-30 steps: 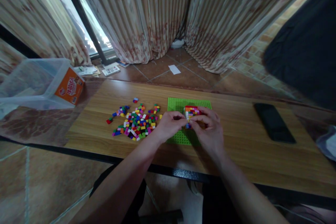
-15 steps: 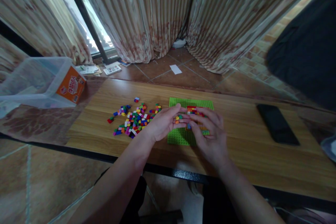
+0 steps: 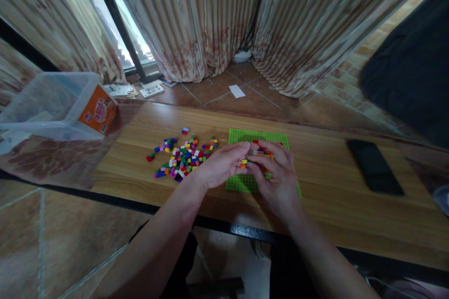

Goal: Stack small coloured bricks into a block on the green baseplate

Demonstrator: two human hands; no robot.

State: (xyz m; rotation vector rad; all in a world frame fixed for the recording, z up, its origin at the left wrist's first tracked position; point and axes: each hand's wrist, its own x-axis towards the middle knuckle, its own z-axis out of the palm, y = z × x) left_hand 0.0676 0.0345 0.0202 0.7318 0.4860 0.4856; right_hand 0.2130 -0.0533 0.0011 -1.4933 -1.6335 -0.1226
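Note:
My left hand [image 3: 224,162] is curled above a green studded baseplate [image 3: 242,183], with a few small toy building bricks [image 3: 244,162], orange, yellow and green, in its fingers. Facing it, my right hand [image 3: 278,173] is bent inward over the plate, its thumb and fingertips meeting the left fingers beside those bricks. Whatever is between the right fingertips is too small to make out. Rows of red and other coloured bricks [image 3: 257,142] sit on the baseplate, partly covered by both hands. To the left, a loose pile of multicoloured bricks [image 3: 182,158] is spread on the wooden table.
A black phone [image 3: 375,167] lies on the right part of the wooden table [image 3: 326,191]. Beyond the table's left end stands a clear plastic bin [image 3: 59,107] with an orange label. Papers lie on the floor by the curtains [image 3: 210,23].
My hands have drawn closer together, the right fingers closing in on the bricks in my left hand. The view has shifted slightly.

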